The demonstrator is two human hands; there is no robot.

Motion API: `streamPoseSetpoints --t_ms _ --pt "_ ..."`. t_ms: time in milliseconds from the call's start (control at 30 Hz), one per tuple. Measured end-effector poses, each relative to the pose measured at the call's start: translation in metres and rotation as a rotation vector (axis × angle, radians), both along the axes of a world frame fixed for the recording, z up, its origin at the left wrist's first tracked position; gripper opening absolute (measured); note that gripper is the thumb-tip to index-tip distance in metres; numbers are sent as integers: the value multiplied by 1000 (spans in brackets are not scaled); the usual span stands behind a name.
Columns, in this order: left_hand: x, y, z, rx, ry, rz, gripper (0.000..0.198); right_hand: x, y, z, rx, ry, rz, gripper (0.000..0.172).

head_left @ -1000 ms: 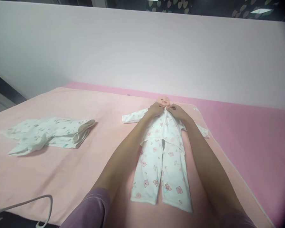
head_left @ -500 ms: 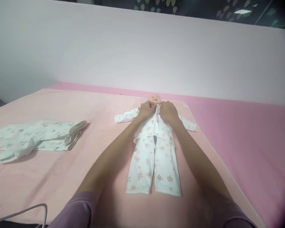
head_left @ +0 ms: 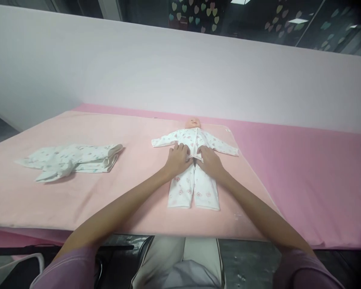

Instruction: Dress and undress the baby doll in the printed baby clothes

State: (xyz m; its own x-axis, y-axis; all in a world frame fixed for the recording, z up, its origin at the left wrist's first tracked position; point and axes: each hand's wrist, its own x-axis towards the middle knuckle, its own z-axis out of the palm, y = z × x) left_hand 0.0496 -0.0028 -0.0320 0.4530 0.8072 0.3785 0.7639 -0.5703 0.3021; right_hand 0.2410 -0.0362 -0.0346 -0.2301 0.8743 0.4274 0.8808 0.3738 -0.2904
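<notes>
A baby doll (head_left: 193, 123) lies face up on a peach mat, its head at the far end. It wears a white long-sleeved baby shirt (head_left: 192, 137) with small pink prints, both sleeves spread outward. Below are matching white baby pants (head_left: 181, 193), legs pointing toward me. My left hand (head_left: 177, 160) is closed on the left side of the shirt's lower front edge. Opposite it, my right hand (head_left: 210, 161) pinches the right side of that edge. A small dark gap shows between the hands at the pants' top. My fingers partly hide the waist.
To the left lies a folded white printed cloth (head_left: 75, 158). The peach mat (head_left: 132, 140) covers part of a pink surface (head_left: 297, 172). Behind rises a white wall (head_left: 180, 76) with dark glass above. A white cable (head_left: 37, 257) hangs near the front left edge.
Both hands have moved from the shirt's neck down to its lower edge. The collar and sleeves now show uncovered. My view has pulled back, showing the table's front edge and my lap.
</notes>
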Motion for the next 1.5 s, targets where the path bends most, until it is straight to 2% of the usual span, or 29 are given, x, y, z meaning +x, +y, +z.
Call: streamPoseSetpoints --t_ms 100,133,200,267,333,400,433,500,567,633,733,833,900,967,1067,1133,1200,1333,1400,1500 --pt "0 15 5 46 4 8 19 7 16 11 -23 69 -66 5" --pt "-6 22 7 18 -39 34 22 16 18 16 -19 91 -105 8" --pt "-30 37 10 -73 -171 148 27 47 16 26 12 108 -212 19" --pt "-66 52 7 -164 -262 319 26 90 9 27 32 89 -333 25" --pt "-105 61 0 -269 -200 446 26 137 -3 20 -92 59 -462 29" --pt "-137 62 -8 -372 -66 479 28 178 -14 7 -324 5 -506 32" --pt "-146 61 -11 -392 -3 472 29 193 -18 1 -416 2 -515 30" --pt "-152 60 -14 -334 65 446 29 208 -21 -9 -435 21 -530 25" --pt "-140 63 -11 -195 39 419 25 202 -14 -13 -309 59 -511 27" --pt "-115 71 -4 -56 -52 370 17 180 2 -10 -158 106 -433 30" --pt "-69 84 8 33 -197 180 18 133 38 -3 -39 199 -239 30" --pt "-27 91 15 -113 -257 -21 39 89 73 0 -25 276 -49 40" --pt "-7 94 16 -244 -218 -84 64 68 92 0 -57 291 -16 53" --pt "5 96 15 -307 -156 -115 88 56 104 1 -108 313 -39 59" --pt "11 99 12 -312 -140 -86 105 52 112 5 -180 378 -64 55" --pt "9 99 10 -300 -181 -38 102 54 111 6 -244 393 -50 50" --pt "7 97 8 -278 -212 -26 88 57 103 6 -281 359 -8 48" --pt "-4 83 5 -162 -167 -150 60 59 74 2 -174 283 148 44" --pt "-13 72 6 -118 -122 -235 55 61 58 2 -167 257 206 44" --pt "-28 57 9 -158 -72 -292 58 65 39 7 -255 241 232 52"
